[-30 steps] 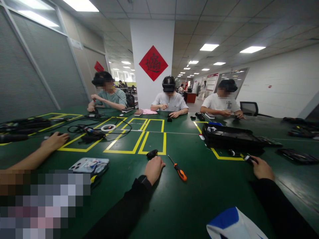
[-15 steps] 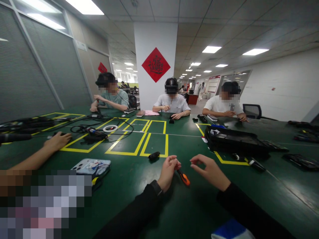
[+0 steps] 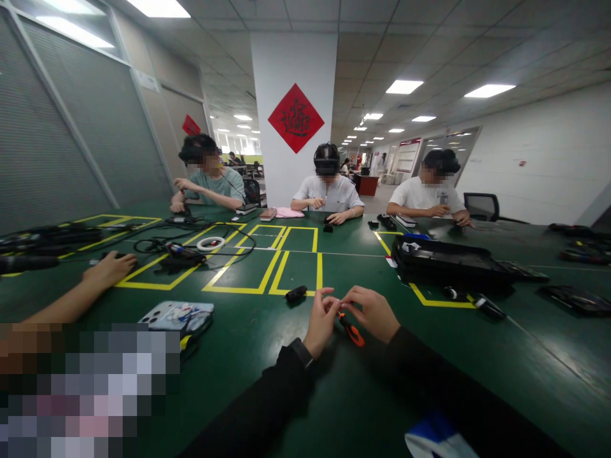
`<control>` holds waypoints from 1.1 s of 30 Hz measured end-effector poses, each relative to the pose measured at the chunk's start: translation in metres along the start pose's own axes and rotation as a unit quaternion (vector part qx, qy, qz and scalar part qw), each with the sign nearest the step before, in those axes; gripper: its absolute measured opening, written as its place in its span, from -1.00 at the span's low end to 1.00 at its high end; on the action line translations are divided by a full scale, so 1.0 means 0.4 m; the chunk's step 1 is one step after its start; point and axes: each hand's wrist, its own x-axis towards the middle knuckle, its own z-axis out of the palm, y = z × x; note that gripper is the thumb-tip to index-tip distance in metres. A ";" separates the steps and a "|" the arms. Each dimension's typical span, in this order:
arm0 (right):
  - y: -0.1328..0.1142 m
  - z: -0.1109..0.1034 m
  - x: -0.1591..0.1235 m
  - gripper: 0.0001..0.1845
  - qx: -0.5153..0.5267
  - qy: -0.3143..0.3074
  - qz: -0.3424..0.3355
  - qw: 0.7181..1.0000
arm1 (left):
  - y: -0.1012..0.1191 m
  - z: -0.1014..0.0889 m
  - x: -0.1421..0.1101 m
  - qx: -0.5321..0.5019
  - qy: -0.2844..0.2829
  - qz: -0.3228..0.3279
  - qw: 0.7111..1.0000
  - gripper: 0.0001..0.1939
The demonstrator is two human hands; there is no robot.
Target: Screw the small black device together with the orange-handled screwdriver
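My left hand (image 3: 323, 323) is raised over the green table, its thumb and fingertips pinched together. My right hand (image 3: 372, 312) meets it from the right, also pinching. Whatever lies between the fingertips is too small to make out. Just below the two hands is a tool with an orange-and-black handle (image 3: 353, 333); its far end is hidden by my fingers. A small black cylindrical part (image 3: 296, 294) lies to the left, beyond my left hand, near a yellow tape line.
A long black tray (image 3: 446, 259) stands at the right. To the left are a phone-like light blue object (image 3: 165, 313), black cables (image 3: 179, 254) and a co-worker's hand (image 3: 109, 270). Several people sit around the table. A blue-and-white packet (image 3: 439, 437) lies near me.
My right hand has moved left and closed its fingers, so its fingertips now meet those of my left hand. The view has shifted slightly.
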 end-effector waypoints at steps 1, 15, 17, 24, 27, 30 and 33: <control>0.004 0.003 -0.002 -0.81 0.012 0.008 0.005 1.000 | 0.001 0.000 0.002 0.016 -0.011 0.017 1.000 -0.64; 0.078 -0.007 -0.033 -0.81 0.184 0.012 0.057 0.981 | 0.065 0.003 -0.026 0.295 -0.094 0.141 0.940 -0.64; 0.178 -0.049 -0.087 -0.78 0.120 0.054 0.121 0.984 | 0.085 -0.008 -0.030 0.429 -0.156 0.193 0.868 -0.61; 0.622 -0.259 -0.408 -0.73 -0.278 0.222 0.445 0.822 | 0.079 -0.035 -0.025 0.582 -0.249 0.227 0.740 -0.51; 0.688 -0.313 -0.481 -0.72 -0.318 0.207 0.469 0.798 | 0.053 -0.040 -0.020 0.581 -0.270 0.192 0.744 -0.53; 0.706 -0.326 -0.491 -0.72 -0.311 0.159 0.482 0.804 | 0.044 -0.042 -0.018 0.575 -0.279 0.180 0.748 -0.54; 0.718 -0.321 -0.478 -0.71 -0.310 0.120 0.481 0.811 | 0.048 -0.041 -0.020 0.576 -0.273 0.183 0.749 -0.53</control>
